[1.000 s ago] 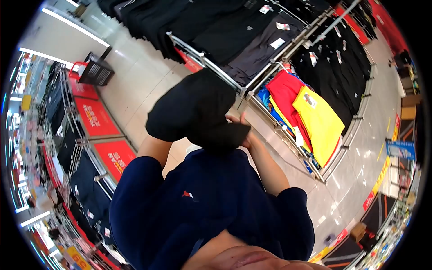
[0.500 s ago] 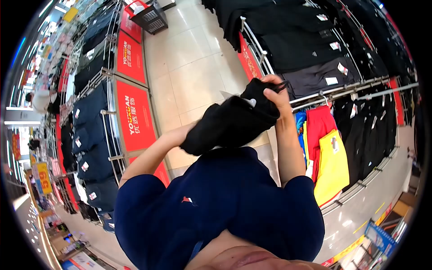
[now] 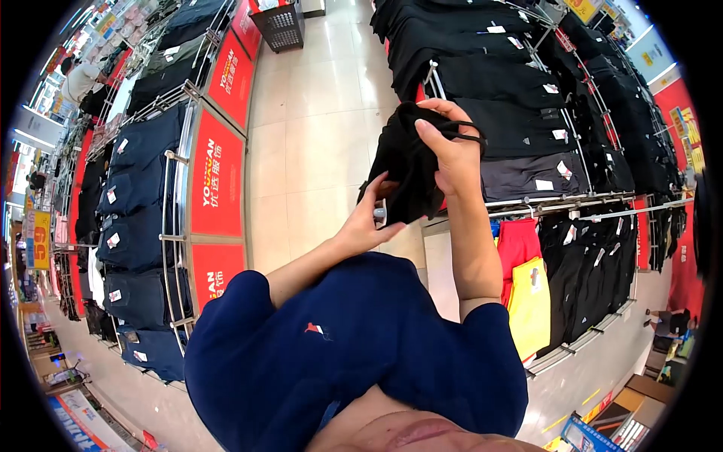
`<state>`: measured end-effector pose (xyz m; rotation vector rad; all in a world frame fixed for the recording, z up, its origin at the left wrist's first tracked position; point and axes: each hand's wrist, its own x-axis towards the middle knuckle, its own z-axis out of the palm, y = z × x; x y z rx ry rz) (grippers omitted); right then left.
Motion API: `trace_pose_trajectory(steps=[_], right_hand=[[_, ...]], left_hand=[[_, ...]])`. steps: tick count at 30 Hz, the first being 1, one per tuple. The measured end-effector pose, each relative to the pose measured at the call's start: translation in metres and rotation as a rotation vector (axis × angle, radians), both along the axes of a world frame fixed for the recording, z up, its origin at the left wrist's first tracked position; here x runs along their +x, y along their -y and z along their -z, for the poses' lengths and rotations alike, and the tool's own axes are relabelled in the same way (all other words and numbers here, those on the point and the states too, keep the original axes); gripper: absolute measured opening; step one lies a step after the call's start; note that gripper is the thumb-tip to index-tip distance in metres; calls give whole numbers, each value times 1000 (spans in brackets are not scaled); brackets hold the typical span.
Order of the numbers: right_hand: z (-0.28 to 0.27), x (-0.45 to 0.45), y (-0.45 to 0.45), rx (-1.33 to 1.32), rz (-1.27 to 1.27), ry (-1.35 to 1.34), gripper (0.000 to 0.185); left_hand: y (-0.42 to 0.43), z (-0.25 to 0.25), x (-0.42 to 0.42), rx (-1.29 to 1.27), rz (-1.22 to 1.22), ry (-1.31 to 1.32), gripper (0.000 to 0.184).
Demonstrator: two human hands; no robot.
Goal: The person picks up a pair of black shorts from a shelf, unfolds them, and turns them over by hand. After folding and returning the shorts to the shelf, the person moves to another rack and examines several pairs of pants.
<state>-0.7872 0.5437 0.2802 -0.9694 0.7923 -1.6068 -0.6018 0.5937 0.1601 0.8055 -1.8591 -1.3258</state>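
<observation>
A bunched black garment (image 3: pixel 403 154) hangs between my two hands above the aisle, its folds hiding its full shape. My right hand (image 3: pixel 454 151) grips its upper right edge, thumb on top, with dark cord loops (image 3: pixel 471 138) sticking out past the fingers. Lower down, my left hand (image 3: pixel 367 222) holds the garment's bottom left part, fingers and thumb apart around the cloth. Beside the left fingers a small light-grey piece (image 3: pixel 380 214) shows; I cannot make out what it is.
Racks of folded black clothes (image 3: pixel 489 83) stand to the right, with red shorts (image 3: pixel 520 239) and yellow shorts (image 3: pixel 529 305) hanging below. Dark folded jeans (image 3: pixel 139 188) fill the left rack above red sign panels (image 3: pixel 218 181). A black basket (image 3: pixel 280 29) sits on the floor ahead.
The garment has turned more upright and moved slightly left and up. My left hand, mostly hidden under the cloth before, now shows at its lower edge. The view has shifted a little.
</observation>
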Motion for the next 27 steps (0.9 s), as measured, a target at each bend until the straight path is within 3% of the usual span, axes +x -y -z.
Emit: trace_pose_trajectory(steps=[1, 2, 4, 5, 6, 7, 8, 10, 12, 14, 15, 16, 17, 20, 22, 25, 26, 27], right_hand=[[-4, 1, -2, -10, 27, -26, 29], [-6, 2, -4, -16, 51, -50, 29], [-9, -1, -7, -32, 79, -96, 30], [-13, -7, -9, -110, 164, -382, 31], [-13, -14, -10, -187, 248, -666, 32], [-10, -29, -4, -85, 142, -792, 32], [2, -48, 5, 18, -48, -811, 30], [17, -74, 12, 138, -255, -676, 28], [16, -88, 5, 162, -303, -770, 26], [6, -84, -8, 227, -380, -860, 24], [5, -76, -16, 167, -382, -874, 25], [3, -68, -26, 282, -402, -805, 27], [1, -62, -32, 274, -389, -851, 28], [-8, -49, -45, 308, -359, -906, 29], [-7, -43, -51, 225, -269, -960, 28], [-5, -28, -60, 189, -276, -968, 25], [-3, -21, -63, 192, -302, -975, 25], [-1, -11, -64, 155, -310, -1028, 25]], left_hand=[[0, -3, 0, 31, -79, 50, 83], [4, 1, 1, 27, -77, 45, 83], [18, 15, 13, 147, -64, -56, 52], [25, 6, 25, 142, -26, -63, 39], [38, 9, 39, 173, 33, -61, 39], [55, 12, 55, 256, 88, -12, 37], [67, 16, 74, 350, 142, 36, 35], [78, -28, 108, 677, 124, 173, 33], [100, -29, 146, 738, 75, 310, 33], [116, -27, 171, 778, 216, 334, 37], [117, -28, 173, 709, 284, 437, 37], [117, -30, 173, 639, 356, 537, 36], [114, -38, 167, 418, 414, 592, 39], [122, -52, 166, 304, 407, 813, 49], [128, -44, 179, 354, 388, 823, 54], [127, -31, 206, 208, 48, 633, 52], [126, -27, 213, 239, 63, 641, 52], [127, -27, 221, 41, -134, 697, 51]])
